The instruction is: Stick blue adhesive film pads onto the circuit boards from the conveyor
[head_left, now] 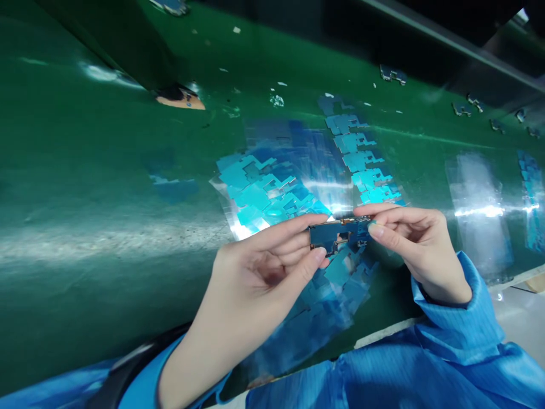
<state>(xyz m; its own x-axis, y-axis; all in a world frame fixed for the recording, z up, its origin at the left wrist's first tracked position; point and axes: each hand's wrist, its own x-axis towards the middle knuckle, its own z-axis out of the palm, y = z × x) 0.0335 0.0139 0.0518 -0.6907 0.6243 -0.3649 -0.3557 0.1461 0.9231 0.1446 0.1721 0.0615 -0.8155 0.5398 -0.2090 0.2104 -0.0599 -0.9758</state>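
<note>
Between my two hands is a small dark circuit board (326,237) with an irregular cut-out, raised above the work surface. My left hand (272,261) grips its left end, thumb on the near edge and fingers behind. The right end is pinched between thumb and fingers of my right hand (413,238). Beyond the hands lie clear sheets with stepped blue film pieces (255,196). A column of similar blue film pieces (360,153) runs away from me behind the board. More blue film (340,289) lies beneath my hands.
The green work surface (85,170) carries several small circuit boards (394,75) toward the back right. A clear sheet (479,199) and another strip of blue pieces (530,199) lie at right. A dark post (123,45) stands at upper left. White scraps (276,100) are scattered about.
</note>
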